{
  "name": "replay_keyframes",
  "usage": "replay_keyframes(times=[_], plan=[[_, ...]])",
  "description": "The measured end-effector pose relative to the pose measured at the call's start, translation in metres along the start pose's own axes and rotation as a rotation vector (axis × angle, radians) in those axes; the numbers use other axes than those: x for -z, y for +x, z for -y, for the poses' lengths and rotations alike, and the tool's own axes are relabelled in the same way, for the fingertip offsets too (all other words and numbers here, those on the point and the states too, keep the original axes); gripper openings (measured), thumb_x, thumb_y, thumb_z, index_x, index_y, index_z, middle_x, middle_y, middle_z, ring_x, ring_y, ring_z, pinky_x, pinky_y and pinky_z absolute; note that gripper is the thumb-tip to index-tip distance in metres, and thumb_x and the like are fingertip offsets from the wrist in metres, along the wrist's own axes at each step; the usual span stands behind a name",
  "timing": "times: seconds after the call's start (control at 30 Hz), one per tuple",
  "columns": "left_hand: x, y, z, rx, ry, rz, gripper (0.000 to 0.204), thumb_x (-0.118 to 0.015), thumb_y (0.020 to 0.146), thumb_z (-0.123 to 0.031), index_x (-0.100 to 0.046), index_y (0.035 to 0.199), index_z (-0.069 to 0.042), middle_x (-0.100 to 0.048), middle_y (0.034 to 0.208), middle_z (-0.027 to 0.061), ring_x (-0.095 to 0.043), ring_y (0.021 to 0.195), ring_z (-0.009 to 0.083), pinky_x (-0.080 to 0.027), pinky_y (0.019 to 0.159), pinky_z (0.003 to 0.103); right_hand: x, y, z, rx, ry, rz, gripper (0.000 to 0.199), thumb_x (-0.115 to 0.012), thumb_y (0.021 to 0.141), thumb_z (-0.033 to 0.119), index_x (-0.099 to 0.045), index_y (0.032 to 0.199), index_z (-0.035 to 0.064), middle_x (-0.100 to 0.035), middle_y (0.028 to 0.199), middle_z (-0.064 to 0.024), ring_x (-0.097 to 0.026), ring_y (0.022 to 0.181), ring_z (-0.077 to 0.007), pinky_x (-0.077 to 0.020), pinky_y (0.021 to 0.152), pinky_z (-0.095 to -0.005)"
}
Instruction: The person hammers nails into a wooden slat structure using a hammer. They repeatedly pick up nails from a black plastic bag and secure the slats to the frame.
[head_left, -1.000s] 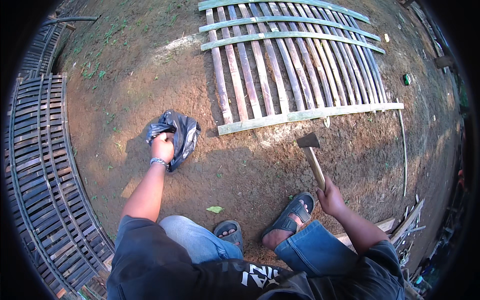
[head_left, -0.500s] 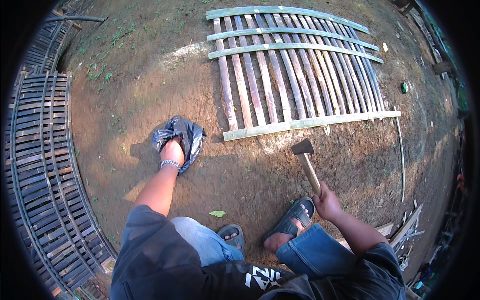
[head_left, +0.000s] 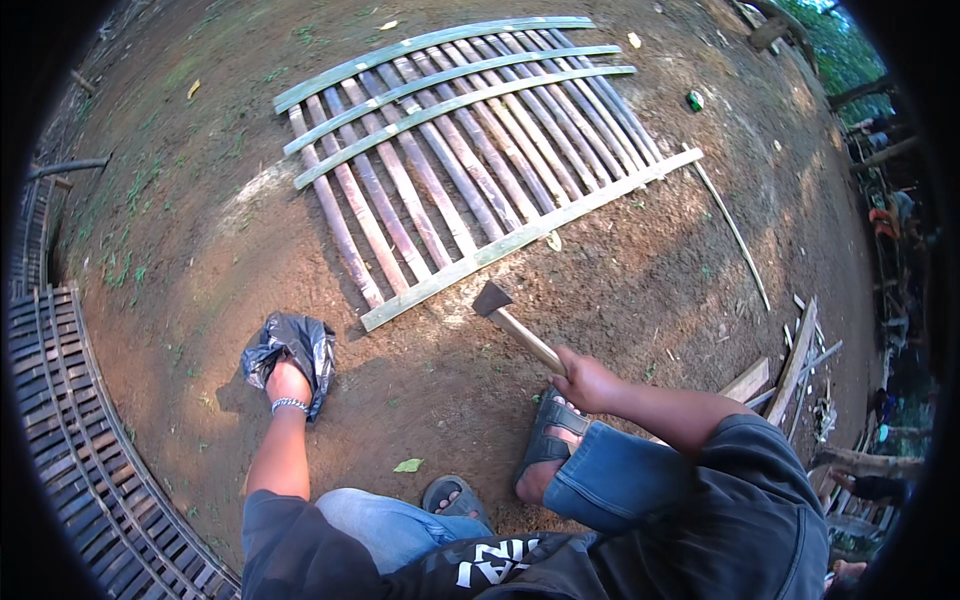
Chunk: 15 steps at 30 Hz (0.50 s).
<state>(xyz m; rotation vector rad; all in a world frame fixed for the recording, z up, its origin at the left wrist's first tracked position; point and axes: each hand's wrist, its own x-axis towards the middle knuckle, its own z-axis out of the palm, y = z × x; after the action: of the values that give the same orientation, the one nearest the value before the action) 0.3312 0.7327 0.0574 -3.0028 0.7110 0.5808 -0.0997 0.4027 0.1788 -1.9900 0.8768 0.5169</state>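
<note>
My left hand [head_left: 288,381] reaches down into the mouth of a crumpled black plastic bag [head_left: 321,350], low over the dirt. The bag hides its fingers, so whether they grip anything inside does not show. Closed around the wooden handle of a hatchet [head_left: 528,338] is my right hand [head_left: 590,383], in front of my right foot. The hatchet's dark steel head points up and to the left, toward the near rail of a slatted bamboo panel [head_left: 450,150] lying on the ground ahead.
Another dark bamboo slat panel [head_left: 62,400] runs along the left. A thin stick [head_left: 735,237] lies to the right of the bamboo panel. Split wood pieces [head_left: 795,360] are scattered at the right. A green leaf [head_left: 408,465] rests near my sandals [head_left: 548,435].
My view has turned to the right, so the panel, bag and hatchet all appear farther left. My right hand still grips the hatchet, and my left hand remains in the bag.
</note>
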Motion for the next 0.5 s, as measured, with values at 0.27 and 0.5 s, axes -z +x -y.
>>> replay_keyframes(times=[0.27,0.5], plan=[[-0.002,-0.003,0.004,-0.073,-0.298,-0.265,0.023,-0.050,0.091,-0.003,-0.070,0.101,0.001,-0.072,0.101,0.0274,-0.069,0.099,0.0438,-0.054,0.087,0.048,-0.012,0.005,-0.002,0.075,-0.016,-0.001,0.042,-0.062,0.094,0.018,-0.047,0.131,0.0049,-0.068,0.097,-0.0277,-0.067,0.095,-0.0475,-0.0525,0.084,-0.0550],[-0.004,0.001,0.016,-0.028,-0.343,-0.235,0.014,-0.056,0.080,0.003,-0.066,0.090,0.001,-0.071,0.082,0.0219,-0.069,0.078,0.0408,-0.053,0.075,0.046,-0.012,0.005,0.002,0.082,0.017,0.025,0.042,-0.062,0.094,0.020,-0.048,0.132,0.0052,-0.068,0.096,-0.0277,-0.067,0.094,-0.0469,-0.0525,0.083,-0.0547]])
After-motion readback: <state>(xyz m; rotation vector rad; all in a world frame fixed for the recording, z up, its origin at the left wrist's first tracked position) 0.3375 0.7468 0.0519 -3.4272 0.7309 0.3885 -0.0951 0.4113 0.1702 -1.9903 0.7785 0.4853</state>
